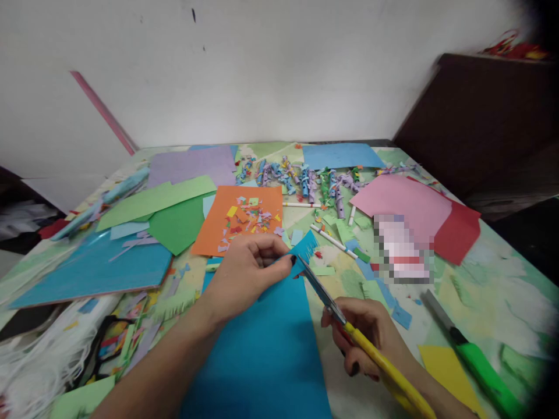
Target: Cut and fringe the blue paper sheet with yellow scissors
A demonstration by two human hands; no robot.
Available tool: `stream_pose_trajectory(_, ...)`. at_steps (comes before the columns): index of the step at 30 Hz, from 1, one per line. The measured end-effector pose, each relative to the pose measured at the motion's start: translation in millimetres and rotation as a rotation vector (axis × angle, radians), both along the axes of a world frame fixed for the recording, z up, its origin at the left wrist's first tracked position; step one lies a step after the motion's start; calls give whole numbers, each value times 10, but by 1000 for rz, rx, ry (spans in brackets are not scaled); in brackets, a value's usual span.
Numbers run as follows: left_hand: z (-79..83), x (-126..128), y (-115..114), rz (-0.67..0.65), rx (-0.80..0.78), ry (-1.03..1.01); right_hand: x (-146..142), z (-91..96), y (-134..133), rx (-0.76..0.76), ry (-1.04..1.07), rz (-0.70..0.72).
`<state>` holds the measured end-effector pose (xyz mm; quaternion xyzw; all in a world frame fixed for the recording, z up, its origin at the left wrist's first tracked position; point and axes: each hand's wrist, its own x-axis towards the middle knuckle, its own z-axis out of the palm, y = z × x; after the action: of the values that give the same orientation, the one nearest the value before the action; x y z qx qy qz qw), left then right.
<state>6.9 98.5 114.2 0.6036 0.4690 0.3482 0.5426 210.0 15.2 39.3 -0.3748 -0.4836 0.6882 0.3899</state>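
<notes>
Between the fingertips of my left hand point(257, 265) is a small strip of blue paper point(305, 247), its far edge snipped into a fine fringe. My right hand point(367, 334) grips scissors point(371, 349) with yellow handles, closed around them. The metal blades point away and left, with their tips at the blue strip beside my left thumb. Whether the blades touch the paper I cannot tell exactly. Below both hands lies a large blue sheet point(262, 355). An orange sheet point(209, 227) scattered with tiny coloured scraps is just beyond my left hand.
Several fringed paper rolls point(305, 183) line the back. A green-handled knife point(484, 372) lies at right near a yellow sheet point(449, 372). Pink paper point(402, 201) is at back right. At left are a blue pad point(109, 265), green sheets point(179, 224) and white string point(48, 355).
</notes>
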Motion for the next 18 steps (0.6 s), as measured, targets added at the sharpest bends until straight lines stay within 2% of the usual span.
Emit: stream_pose_trajectory(18, -38, -12, 7, -11, -39, -85, -11, 12, 3, -44, 33, -7)
